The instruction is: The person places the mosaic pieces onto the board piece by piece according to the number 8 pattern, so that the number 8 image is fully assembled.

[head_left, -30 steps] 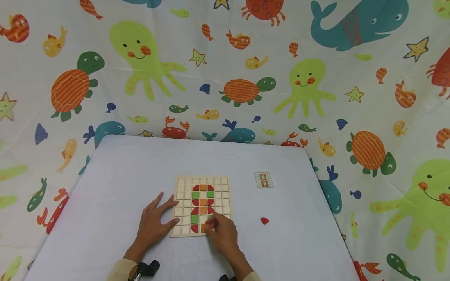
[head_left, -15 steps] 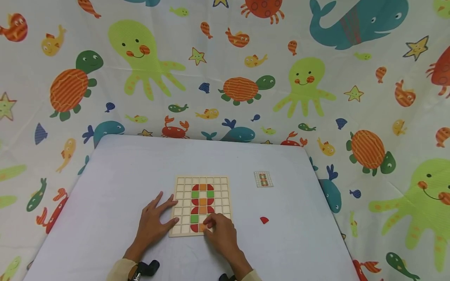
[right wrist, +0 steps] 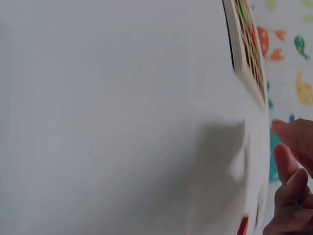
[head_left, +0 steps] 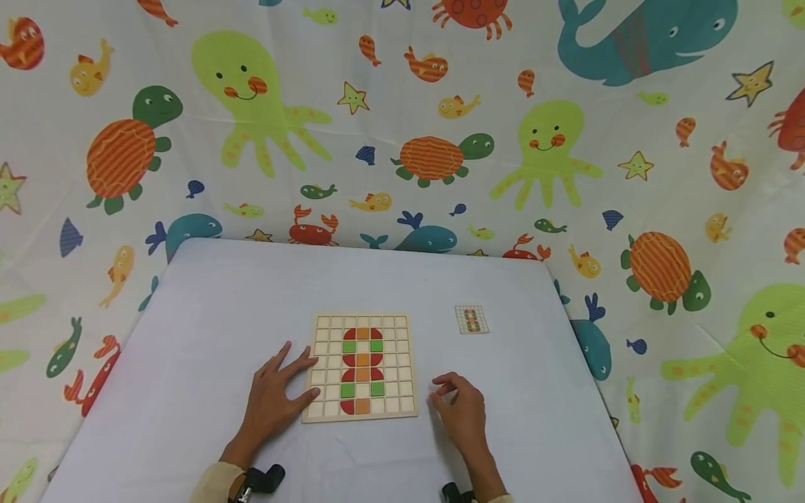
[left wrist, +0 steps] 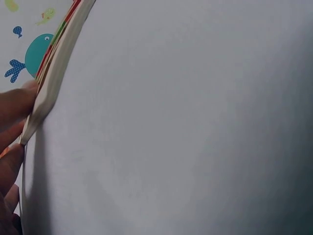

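Observation:
A wooden grid board [head_left: 399, 342] lies on the white table, with red, orange and green pieces forming a figure in its middle columns. My left hand [head_left: 274, 391] has its fingers spread, with fingertips and thumb resting at the board's left edge. To the right of the board, my right hand [head_left: 462, 412] is over the table with loosely bent fingers and nothing visible in them. A loose red quarter-circle piece [right wrist: 243, 226] shows at the bottom of the right wrist view; the right hand hides it in the head view. An orange square [head_left: 363, 406] sits in the figure's lowest row.
Behind the right hand lies a small card [head_left: 472, 320] printed with a grid and a coloured figure. The white table [head_left: 251, 286] ends at the back against a curtain [head_left: 402, 84] patterned with sea animals. Both wrists carry black camera mounts.
My right hand has let go of the orange square in the board's lowest row and moved right, over the loose red piece. The left hand stays at the board's edge.

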